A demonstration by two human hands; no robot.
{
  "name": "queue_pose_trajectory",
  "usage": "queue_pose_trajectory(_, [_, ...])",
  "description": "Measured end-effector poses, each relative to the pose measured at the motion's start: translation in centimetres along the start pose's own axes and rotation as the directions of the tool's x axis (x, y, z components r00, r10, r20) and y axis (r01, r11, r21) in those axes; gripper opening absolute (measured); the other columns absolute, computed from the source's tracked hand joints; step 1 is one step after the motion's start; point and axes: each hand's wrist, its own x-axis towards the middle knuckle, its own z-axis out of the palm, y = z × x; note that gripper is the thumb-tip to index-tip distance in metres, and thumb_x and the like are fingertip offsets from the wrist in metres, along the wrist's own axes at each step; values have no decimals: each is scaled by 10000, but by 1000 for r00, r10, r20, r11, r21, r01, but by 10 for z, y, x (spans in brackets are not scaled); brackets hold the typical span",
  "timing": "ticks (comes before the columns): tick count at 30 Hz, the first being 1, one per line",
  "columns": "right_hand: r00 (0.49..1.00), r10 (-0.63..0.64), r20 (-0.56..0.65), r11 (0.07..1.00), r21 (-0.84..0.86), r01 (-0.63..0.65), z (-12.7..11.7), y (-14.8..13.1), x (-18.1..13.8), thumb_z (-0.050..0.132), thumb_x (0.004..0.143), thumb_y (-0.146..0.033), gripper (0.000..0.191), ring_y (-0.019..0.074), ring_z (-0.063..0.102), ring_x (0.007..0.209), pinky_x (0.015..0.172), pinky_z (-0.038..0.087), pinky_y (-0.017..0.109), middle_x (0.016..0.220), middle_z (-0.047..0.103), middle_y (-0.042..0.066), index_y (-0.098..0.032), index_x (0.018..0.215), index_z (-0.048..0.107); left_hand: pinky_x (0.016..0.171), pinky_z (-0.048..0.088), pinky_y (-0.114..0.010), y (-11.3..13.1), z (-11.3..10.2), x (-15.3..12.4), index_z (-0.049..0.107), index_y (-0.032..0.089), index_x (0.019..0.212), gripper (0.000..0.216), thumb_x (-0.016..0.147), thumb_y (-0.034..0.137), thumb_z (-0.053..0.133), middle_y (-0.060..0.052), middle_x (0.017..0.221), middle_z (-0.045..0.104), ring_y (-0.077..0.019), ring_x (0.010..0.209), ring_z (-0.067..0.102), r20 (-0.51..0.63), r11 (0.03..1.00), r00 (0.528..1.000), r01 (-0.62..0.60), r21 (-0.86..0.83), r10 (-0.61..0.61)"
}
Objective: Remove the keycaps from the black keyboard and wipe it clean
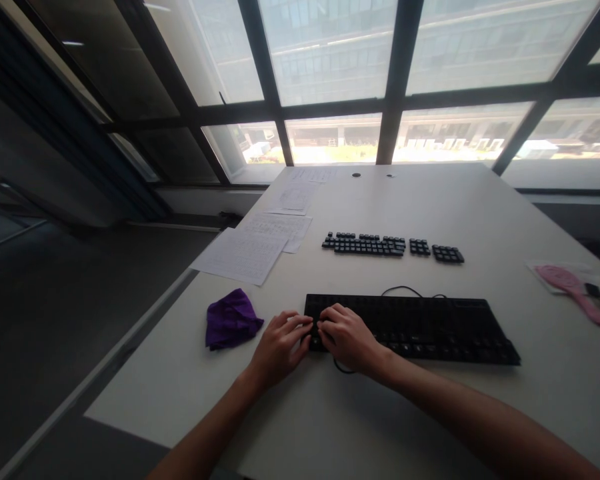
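A black keyboard (440,327) lies flat on the white table, its upper part dark and looking bare of keycaps, with a row of keys along the near edge. My left hand (286,339) is closed at the keyboard's left end, thumb and fingers on its edge. Just right of it, my right hand (347,335) bends over the left part of the keyboard, fingers pinched together. Whatever sits under those fingertips is hidden. Beyond the keyboard, loose black keycaps (370,245) are laid out in keyboard order, with a number-pad group (448,254) at their right.
A crumpled purple cloth (231,320) lies left of my left hand. Printed papers (243,255) spread along the table's left edge. At the right, a pink brush-like object (570,287) rests on a clear bag. The keyboard's cable (403,288) loops behind it. Windows stand beyond the table (430,207).
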Motion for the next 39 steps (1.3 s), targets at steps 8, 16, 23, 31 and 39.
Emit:
queue_pose_trajectory(8, [1000, 9, 17, 1000, -25, -8, 4, 4, -2, 551, 935, -175, 166, 230, 555, 978, 847, 476, 366, 1018, 651, 98, -174, 839, 687, 933, 492, -408, -1, 5, 5, 683, 210, 1047, 198, 914, 148, 551, -69, 1082, 700, -234, 1037, 575, -61, 995, 998, 2, -98, -8])
queue_pose_trajectory(16, [1000, 16, -12, 998, 57, -15, -9, 0, -2, 549, 935, -154, 141, 210, 581, 951, 869, 472, 334, 972, 674, 81, -177, 979, 681, 915, 487, -366, -11, 1, 31, 682, 200, 985, 158, 942, 180, 531, -57, 1014, 675, -203, 1010, 585, -162, 959, 975, 104, -264, -150])
queue_pose_trajectory(23, [951, 259, -165, 955, -100, -278, -44, 50, 39, 514, 951, -180, 218, 231, 547, 978, 891, 437, 338, 994, 650, 96, -161, 1075, 692, 957, 468, -398, -57, 18, 126, 714, 206, 1101, 223, 928, 242, 579, -54, 1042, 688, -220, 1010, 588, -148, 989, 982, 98, -112, -114])
queue_pose_trajectory(31, [925, 376, -45, 845, -392, -363, -41, 123, 96, 469, 964, -176, 268, 282, 466, 1089, 877, 386, 356, 1116, 581, 172, -108, 1023, 722, 922, 460, -341, -83, 69, 201, 743, 215, 1108, 232, 899, 237, 646, -56, 1019, 677, -220, 1008, 538, -63, 996, 994, 91, 14, -90])
queue_pose_trajectory(39, [947, 322, -13, 857, -420, -297, -24, 140, 103, 443, 952, -149, 306, 316, 433, 1104, 884, 358, 408, 1148, 584, 203, -107, 973, 746, 953, 451, -376, -81, 77, 206, 770, 214, 1007, 180, 865, 177, 665, -77, 1087, 681, -245, 1058, 520, -53, 995, 995, 89, 55, -86])
